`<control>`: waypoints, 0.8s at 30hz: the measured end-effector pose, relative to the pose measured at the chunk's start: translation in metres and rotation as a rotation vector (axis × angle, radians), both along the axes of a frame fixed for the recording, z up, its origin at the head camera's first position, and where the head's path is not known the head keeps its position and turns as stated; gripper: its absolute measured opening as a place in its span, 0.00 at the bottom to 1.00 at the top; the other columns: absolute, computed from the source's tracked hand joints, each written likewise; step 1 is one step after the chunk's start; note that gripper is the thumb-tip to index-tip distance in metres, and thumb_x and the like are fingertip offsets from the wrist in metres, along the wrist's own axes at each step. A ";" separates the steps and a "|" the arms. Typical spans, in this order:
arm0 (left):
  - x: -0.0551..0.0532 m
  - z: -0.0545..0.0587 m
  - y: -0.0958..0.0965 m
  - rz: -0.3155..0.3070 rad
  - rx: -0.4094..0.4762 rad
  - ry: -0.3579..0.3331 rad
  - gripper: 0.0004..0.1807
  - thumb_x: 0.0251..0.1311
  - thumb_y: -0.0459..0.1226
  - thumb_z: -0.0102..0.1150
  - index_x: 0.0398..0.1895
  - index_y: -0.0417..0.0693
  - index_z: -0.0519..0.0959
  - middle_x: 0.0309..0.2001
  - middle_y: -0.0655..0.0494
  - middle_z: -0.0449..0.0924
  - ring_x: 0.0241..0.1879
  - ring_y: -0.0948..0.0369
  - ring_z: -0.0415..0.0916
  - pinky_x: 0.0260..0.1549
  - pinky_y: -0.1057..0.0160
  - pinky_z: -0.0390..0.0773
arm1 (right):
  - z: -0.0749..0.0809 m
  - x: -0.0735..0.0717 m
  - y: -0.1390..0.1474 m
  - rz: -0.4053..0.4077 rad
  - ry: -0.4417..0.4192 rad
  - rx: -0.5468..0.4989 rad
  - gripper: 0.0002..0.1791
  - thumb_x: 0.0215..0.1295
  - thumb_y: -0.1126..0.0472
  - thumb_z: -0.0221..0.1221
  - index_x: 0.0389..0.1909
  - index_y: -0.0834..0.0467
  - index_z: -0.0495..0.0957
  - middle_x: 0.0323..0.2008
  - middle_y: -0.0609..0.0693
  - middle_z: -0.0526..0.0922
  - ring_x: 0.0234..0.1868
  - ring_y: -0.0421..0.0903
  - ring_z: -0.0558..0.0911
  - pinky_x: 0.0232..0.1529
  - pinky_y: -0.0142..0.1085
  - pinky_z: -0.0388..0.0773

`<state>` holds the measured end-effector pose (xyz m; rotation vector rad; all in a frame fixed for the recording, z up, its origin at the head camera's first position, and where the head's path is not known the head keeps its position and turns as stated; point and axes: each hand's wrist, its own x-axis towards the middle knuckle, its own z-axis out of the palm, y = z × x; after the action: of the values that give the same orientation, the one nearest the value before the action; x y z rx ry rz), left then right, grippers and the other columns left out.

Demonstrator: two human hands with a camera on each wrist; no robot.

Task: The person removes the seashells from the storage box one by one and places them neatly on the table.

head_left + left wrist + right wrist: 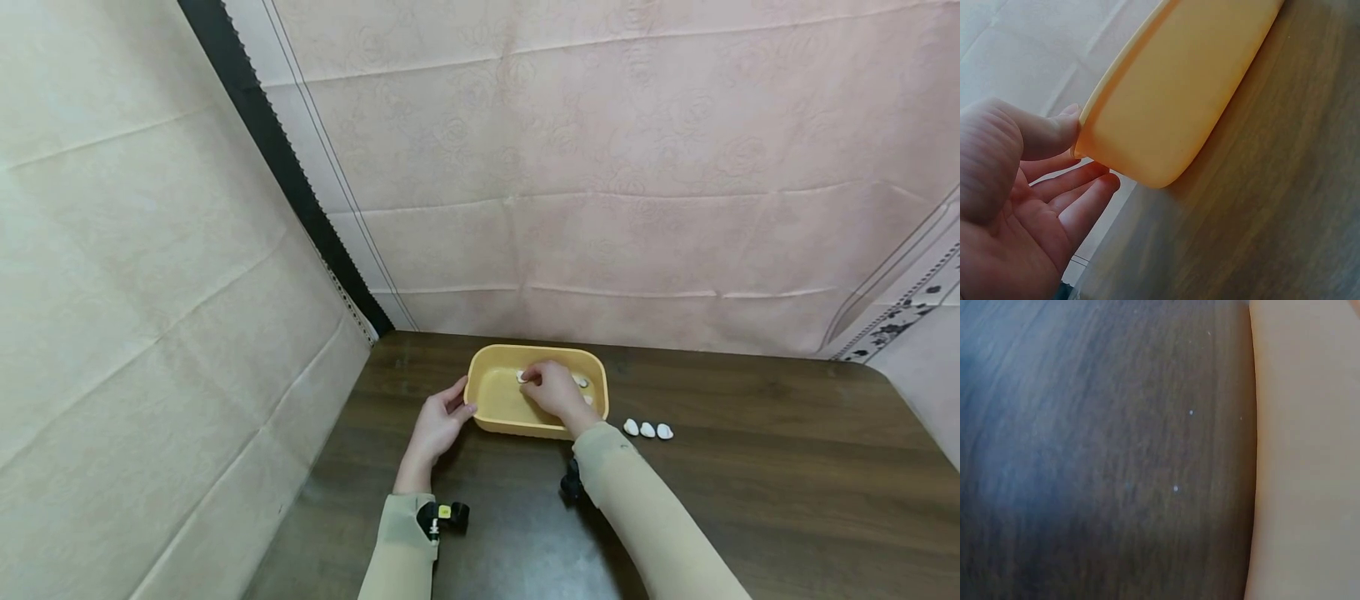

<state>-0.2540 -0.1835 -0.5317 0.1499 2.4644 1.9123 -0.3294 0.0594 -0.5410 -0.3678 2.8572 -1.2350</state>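
A yellow plastic tub (495, 414) with rounded corners stands on the table. My left hand (439, 422) grips its left end, thumb on the rim and fingers against the outside; the left wrist view shows this hand (1029, 169) close up at the tub's corner (1160, 100). Inside the tub, my right hand (555, 392) reaches down and pinches a small white shell-like piece (521, 377) at its fingertips. More white pieces (582, 382) lie at the tub's right end, partly hidden by that hand. In the right wrist view only the tub's pale wall (1310, 456) shows, without the hand.
Three white shell-like pieces (647, 430) lie in a row on the dark wooden table (750, 500), just right of the tub. Behind the table's far edge hangs a pinkish cloth (637, 208), and a cream cloth (150, 292) hangs at the left.
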 end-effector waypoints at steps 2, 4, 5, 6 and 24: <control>0.000 0.001 0.000 0.001 -0.001 -0.002 0.31 0.75 0.29 0.62 0.79 0.40 0.68 0.76 0.38 0.70 0.72 0.45 0.72 0.66 0.51 0.77 | 0.000 -0.001 0.000 -0.002 -0.005 0.001 0.09 0.69 0.62 0.71 0.47 0.60 0.89 0.47 0.55 0.87 0.49 0.53 0.83 0.57 0.49 0.82; 0.000 0.001 0.000 0.003 -0.003 -0.005 0.31 0.75 0.29 0.62 0.79 0.40 0.69 0.76 0.39 0.70 0.72 0.45 0.72 0.66 0.51 0.77 | 0.001 -0.001 -0.001 0.003 0.001 0.007 0.12 0.69 0.62 0.70 0.51 0.61 0.88 0.48 0.55 0.87 0.49 0.53 0.83 0.57 0.50 0.82; 0.000 0.001 0.000 0.005 -0.003 -0.007 0.31 0.75 0.29 0.62 0.79 0.40 0.69 0.76 0.39 0.70 0.72 0.46 0.72 0.66 0.51 0.77 | 0.001 -0.001 -0.001 0.007 0.006 0.009 0.14 0.69 0.62 0.70 0.54 0.61 0.87 0.49 0.55 0.87 0.50 0.53 0.83 0.58 0.50 0.82; -0.001 0.001 0.000 0.005 -0.003 -0.008 0.31 0.75 0.29 0.62 0.79 0.40 0.69 0.76 0.39 0.70 0.72 0.46 0.72 0.66 0.51 0.77 | 0.001 -0.002 -0.001 0.012 0.012 0.013 0.17 0.69 0.62 0.70 0.57 0.62 0.86 0.50 0.56 0.87 0.51 0.53 0.83 0.58 0.50 0.82; -0.003 -0.003 -0.002 0.003 0.011 -0.020 0.32 0.75 0.29 0.63 0.79 0.41 0.69 0.76 0.40 0.70 0.73 0.47 0.72 0.67 0.50 0.76 | 0.001 0.000 -0.001 0.047 0.001 0.055 0.22 0.71 0.61 0.69 0.63 0.61 0.83 0.47 0.53 0.85 0.48 0.51 0.80 0.58 0.49 0.80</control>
<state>-0.2573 -0.1851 -0.5344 0.1265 2.4430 1.9197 -0.3292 0.0580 -0.5398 -0.4314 2.8591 -1.1466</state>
